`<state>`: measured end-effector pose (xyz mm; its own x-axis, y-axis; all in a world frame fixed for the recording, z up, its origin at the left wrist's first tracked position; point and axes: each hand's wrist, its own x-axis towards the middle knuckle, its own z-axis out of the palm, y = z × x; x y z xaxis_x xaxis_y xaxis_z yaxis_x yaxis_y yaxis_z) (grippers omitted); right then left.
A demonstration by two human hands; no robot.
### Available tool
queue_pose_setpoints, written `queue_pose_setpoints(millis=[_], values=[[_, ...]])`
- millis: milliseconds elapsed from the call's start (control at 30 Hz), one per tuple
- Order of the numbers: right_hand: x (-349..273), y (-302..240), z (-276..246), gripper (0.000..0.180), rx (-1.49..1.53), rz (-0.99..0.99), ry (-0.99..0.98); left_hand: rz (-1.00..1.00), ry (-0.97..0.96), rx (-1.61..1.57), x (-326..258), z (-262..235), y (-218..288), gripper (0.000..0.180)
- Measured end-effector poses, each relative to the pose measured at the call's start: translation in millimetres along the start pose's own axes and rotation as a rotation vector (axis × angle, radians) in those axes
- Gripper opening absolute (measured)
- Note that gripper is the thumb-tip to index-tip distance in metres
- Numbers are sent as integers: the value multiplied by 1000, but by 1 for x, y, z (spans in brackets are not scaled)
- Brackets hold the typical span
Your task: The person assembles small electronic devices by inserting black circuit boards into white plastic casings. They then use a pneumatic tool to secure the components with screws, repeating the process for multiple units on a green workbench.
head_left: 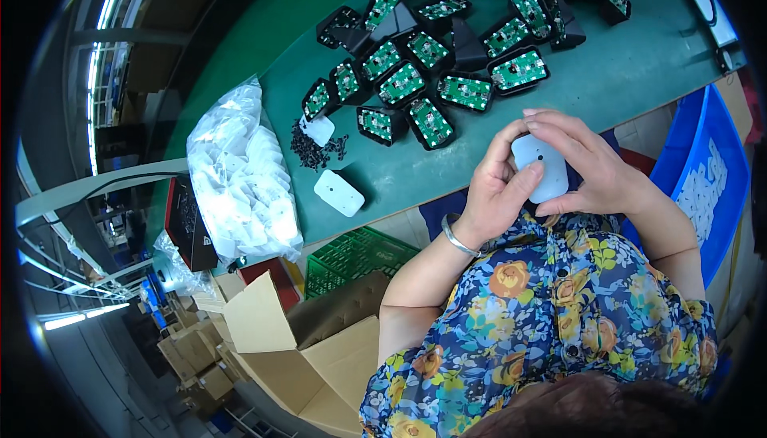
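Both hands are closed around one small white cover (pixel 540 168), held up just off the near edge of the green tabletop (pixel 639 63), close to the person's chest. The left hand (pixel 497 190) cups it from the left with the thumb lying across its face; a silver bangle (pixel 457 238) sits on that wrist. The right hand (pixel 577 165) wraps it from the right and above, fingers curled over the top edge. The cover is a rounded rectangle with a small dark hole showing near its middle; whether anything sits behind it in the palms I cannot tell

Just beyond the hands, across the tabletop, lies a spread of black housings (pixel 447 47), each with a green circuit board facing up, packed close and partly overlapping. To the left of the hands, a second white cover (pixel 339 193) lies flat by itself, and further beyond it a small heap of dark screws (pixel 315 149) with another white piece (pixel 319 129) touching it. Further left still, a clear bag (pixel 240 174) stuffed with white parts slumps over the tabletop's edge

To the right of the right hand stands a blue bin (pixel 703 158) with white pieces inside. Below and left of the left hand there is a green crate (pixel 355 256), and nearer the person an open cardboard box (pixel 311 350)
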<state>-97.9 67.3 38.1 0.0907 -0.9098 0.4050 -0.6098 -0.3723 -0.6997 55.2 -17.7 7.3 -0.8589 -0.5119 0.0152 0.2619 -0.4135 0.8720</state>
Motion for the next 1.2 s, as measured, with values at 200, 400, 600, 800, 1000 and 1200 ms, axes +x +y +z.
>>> queue_pose_setpoints(millis=[200,400,600,800,1000,1200], values=[[-11,2,11,87,-37,16,73,43,73,153,-1,5,-10,46],[-19,7,18,87,-26,57,136,-75,66,268,1,4,-6,46],[-25,8,24,90,-1,47,188,-4,82,296,0,8,-10,45],[-30,10,21,94,36,103,218,-150,-76,130,3,-1,-5,55],[-32,7,21,95,37,133,175,-147,-173,171,-5,-13,-5,55],[-37,14,34,97,759,341,251,57,86,665,-4,1,-7,55]])
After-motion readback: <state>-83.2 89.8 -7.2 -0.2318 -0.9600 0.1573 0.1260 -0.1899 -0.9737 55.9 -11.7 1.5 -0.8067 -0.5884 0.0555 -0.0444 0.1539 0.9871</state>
